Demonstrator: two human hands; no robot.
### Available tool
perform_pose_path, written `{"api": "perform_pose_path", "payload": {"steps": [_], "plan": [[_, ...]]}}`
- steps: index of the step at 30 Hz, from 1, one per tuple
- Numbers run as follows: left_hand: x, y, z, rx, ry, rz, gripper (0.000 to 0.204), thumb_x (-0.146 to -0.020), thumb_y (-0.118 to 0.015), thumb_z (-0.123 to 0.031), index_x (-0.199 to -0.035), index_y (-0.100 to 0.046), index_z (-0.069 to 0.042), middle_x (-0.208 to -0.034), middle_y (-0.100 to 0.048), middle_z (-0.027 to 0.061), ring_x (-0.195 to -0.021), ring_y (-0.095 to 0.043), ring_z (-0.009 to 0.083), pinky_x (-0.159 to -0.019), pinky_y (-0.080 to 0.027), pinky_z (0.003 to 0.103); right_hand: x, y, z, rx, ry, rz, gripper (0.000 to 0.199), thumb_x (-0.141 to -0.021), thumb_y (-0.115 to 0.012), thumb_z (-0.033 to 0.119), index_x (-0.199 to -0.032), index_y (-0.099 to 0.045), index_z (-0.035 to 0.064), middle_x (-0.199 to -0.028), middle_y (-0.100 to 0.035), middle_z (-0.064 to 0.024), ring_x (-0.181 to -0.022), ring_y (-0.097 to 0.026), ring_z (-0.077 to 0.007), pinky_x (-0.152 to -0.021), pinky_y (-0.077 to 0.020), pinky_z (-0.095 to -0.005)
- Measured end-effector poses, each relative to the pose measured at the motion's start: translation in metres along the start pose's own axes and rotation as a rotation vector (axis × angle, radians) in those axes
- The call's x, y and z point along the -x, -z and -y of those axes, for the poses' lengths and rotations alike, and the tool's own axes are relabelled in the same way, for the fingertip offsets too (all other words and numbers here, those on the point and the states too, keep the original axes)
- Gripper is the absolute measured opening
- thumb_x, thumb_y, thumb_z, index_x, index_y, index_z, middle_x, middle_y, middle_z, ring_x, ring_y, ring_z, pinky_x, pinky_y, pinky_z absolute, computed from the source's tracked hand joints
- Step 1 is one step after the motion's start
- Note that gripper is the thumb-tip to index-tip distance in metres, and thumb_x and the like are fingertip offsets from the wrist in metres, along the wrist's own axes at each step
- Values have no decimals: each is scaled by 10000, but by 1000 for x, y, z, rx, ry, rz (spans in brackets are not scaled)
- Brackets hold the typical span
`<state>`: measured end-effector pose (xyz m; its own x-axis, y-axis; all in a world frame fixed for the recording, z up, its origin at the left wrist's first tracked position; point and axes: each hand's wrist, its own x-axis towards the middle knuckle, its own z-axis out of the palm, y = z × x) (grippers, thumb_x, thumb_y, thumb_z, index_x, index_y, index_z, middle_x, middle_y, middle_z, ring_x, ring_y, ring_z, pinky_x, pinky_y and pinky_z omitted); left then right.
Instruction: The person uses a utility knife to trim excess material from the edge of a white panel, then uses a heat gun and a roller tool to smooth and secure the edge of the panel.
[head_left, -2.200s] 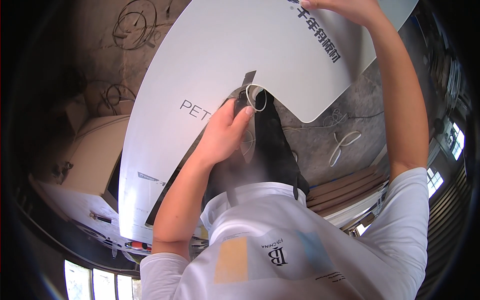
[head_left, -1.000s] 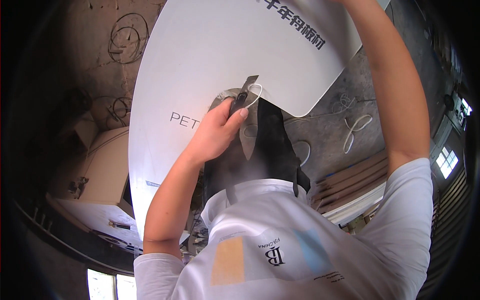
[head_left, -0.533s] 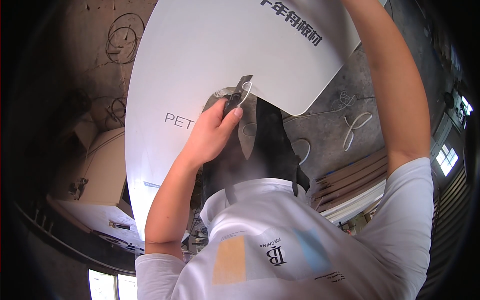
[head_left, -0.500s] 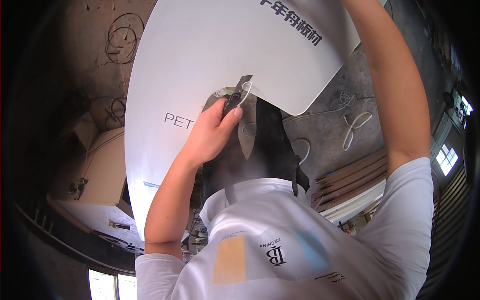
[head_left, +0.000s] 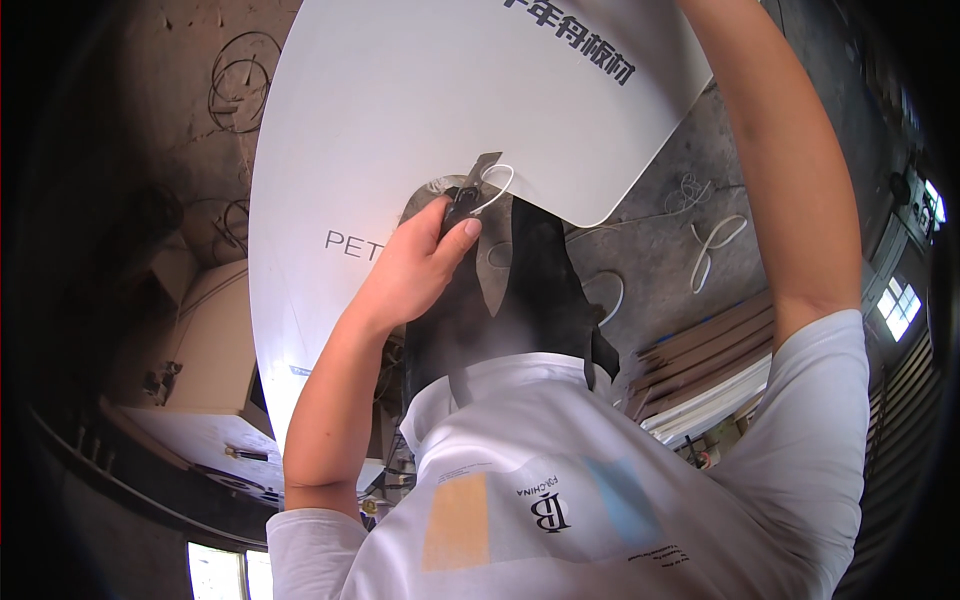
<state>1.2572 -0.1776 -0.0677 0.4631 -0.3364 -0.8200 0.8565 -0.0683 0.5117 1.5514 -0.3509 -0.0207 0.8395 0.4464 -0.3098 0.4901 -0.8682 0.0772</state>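
My left hand (head_left: 425, 255) is closed around the black handle of a utility knife (head_left: 466, 196), with the thumb along its side. Its broad grey blade (head_left: 487, 162) reaches up over the edge of a large white board (head_left: 400, 100). From beside the blade a thin white strip (head_left: 506, 178) curls in a loop. My right arm (head_left: 790, 160) stretches up along the board's right side and leaves the picture at the top, so that hand is out of sight. Dark printed lettering marks the board's face.
Another curled white strip (head_left: 718, 250) lies on the grey floor at the right. Stacked brown and white boards (head_left: 705, 370) stand nearer on that side. At the left are a tan-topped cabinet (head_left: 205, 350) and dark coiled wire (head_left: 240, 85) on the floor.
The white strip's loop beside the blade has opened wider. The board sits slightly further left in the picture. My left hand keeps its hold on the knife.
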Motion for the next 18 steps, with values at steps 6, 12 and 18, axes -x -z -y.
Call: {"api": "perform_pose_path", "payload": {"steps": [6, 12, 18], "plan": [[-1, 0, -3, -35, -5, 16, 276, -1103, -564, -307, -940, -464, -109, -683, -412, -62, -539, -385, 47, -483, -337, 242, -6, -3, -7, -15, 14, 15, 1277, -637, -875, 675, -1589, -354, 3, -1624, -301, -354, -1475, -391, -488, -1208, -369, -495], [-2, 2, -4, -96, -5, 21, 250, -1099, -573, -312, -1012, -505, -87, -708, -442, -55, -563, -417, 49, -498, -361, 243, -6, -5, -7, 13, 16, -32, 1275, -631, -877, 677, -1590, -358, 17, -1626, -297, -353, -1480, -382, -491, -1206, -371, -497], [-9, -10, -9, -416, -72, 87, 312, -1073, -605, -328, -1017, -536, -28, -722, -529, 50, -667, -545, 181, -638, -465, 348, 0, -2, -4, -9, 18, -30, 1275, -628, -880, 674, -1590, -358, 20, -1630, -292, -350, -1484, -370, -501, -1208, -366, -510]]}}
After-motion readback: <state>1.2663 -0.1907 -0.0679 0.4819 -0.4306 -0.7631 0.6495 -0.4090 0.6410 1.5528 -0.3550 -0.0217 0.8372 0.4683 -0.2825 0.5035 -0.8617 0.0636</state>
